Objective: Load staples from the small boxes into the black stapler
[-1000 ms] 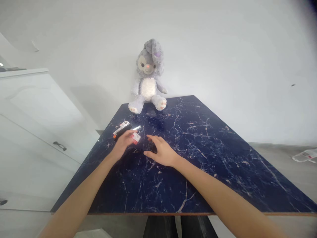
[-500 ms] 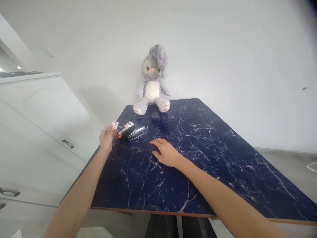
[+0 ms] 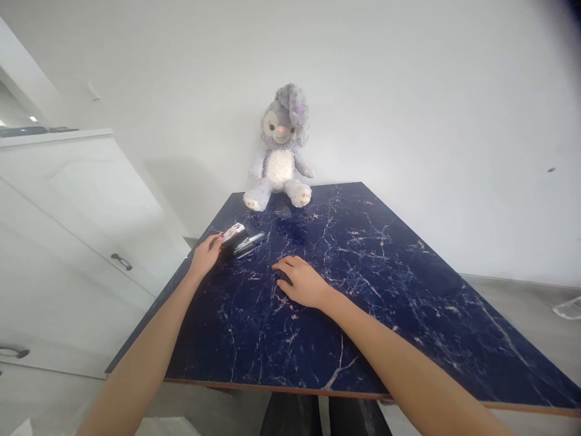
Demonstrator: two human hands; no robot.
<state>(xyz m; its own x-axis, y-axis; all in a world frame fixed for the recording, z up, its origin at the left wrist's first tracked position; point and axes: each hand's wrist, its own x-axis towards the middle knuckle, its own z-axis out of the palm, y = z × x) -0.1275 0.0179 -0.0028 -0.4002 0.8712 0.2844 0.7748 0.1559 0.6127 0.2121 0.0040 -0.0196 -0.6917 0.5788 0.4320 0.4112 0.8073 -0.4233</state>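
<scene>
- Containers: the white cabinet (image 3: 68, 212), standing beyond the left edge of the worktop (image 3: 408, 290), shows closed fronts; its contents are hidden. A dark upper handle (image 3: 121, 261) and lower handle (image 3: 16, 352) are fixed to it.
- Group of small things: near the left edge, toward the far left corner, lie a white item (image 3: 233, 230) with red marks, a black item (image 3: 233, 242) with an orange end, and slim silvery items (image 3: 252, 241). The white item borders the black one on its far side; the slim items lie along its right side. Whether any is a container cannot be told.
- Left hand (image 3: 206, 255): fingers bent, tips at the left end of the white and black items. A bit of red shows at the fingertips; whether they grasp or merely touch cannot be told.
- Right hand (image 3: 302, 283): released, palm down, thumb parted from the gently curved fingers, near the middle of the worktop.
- Edges: the brown-trimmed near edge passes beneath both forearms; the far edge carries a seated grey plush toy (image 3: 279, 169) before the wall (image 3: 408, 91).
- Room: a short strip of surface separates the left hand from the left edge; a broad veined blue expanse extends from the right hand to the right edge.
</scene>
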